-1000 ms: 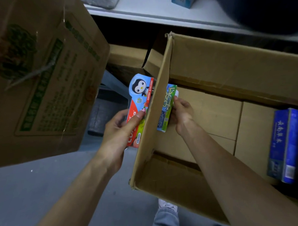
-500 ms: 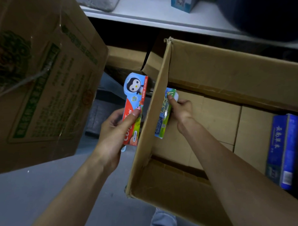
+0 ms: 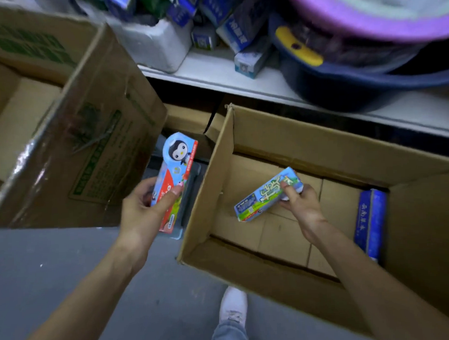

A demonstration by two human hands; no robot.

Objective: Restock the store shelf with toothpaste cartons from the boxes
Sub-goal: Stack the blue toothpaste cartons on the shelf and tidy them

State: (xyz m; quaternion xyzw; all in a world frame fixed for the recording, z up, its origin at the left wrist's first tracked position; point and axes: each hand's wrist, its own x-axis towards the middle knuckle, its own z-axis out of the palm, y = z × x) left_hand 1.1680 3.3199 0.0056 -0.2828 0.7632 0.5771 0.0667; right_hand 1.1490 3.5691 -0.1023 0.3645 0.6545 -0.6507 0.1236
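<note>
Closest in, a white shoe (image 3: pixel 233 307) stands on the grey floor (image 3: pixel 43 265). Two bare arms reach forward from the bottom.

The left hand (image 3: pixel 143 210) grips a tall red and blue toothpaste carton with a penguin picture (image 3: pixel 176 179). The thumb lies across its front and the fingers curl behind it. This carton stands upright in the gap between the two boxes.

The right hand (image 3: pixel 303 205) pinches a green and light blue toothpaste carton (image 3: pixel 267 193) by its top end, with the thumb on the front. This carton is tilted, with its low end pointing left. It is over the inside of the big open brown cardboard box (image 3: pixel 293 142).

A dark blue toothpaste carton (image 3: pixel 370 220) stands against the right wall inside that box, well apart from the hand.

To the left is another brown cardboard box with green print (image 3: pixel 90 139) and shiny tape on it. It sits just beside the penguin carton.

Farther back is a white shelf (image 3: pixel 240 77). On it are a white foam block (image 3: pixel 158 45), a pile of dark blue cartons (image 3: pixel 249 24) and a dark blue plastic tub (image 3: pixel 342 84). A purple tub (image 3: pixel 365 20) sits in the blue one. The far things look blurry.
</note>
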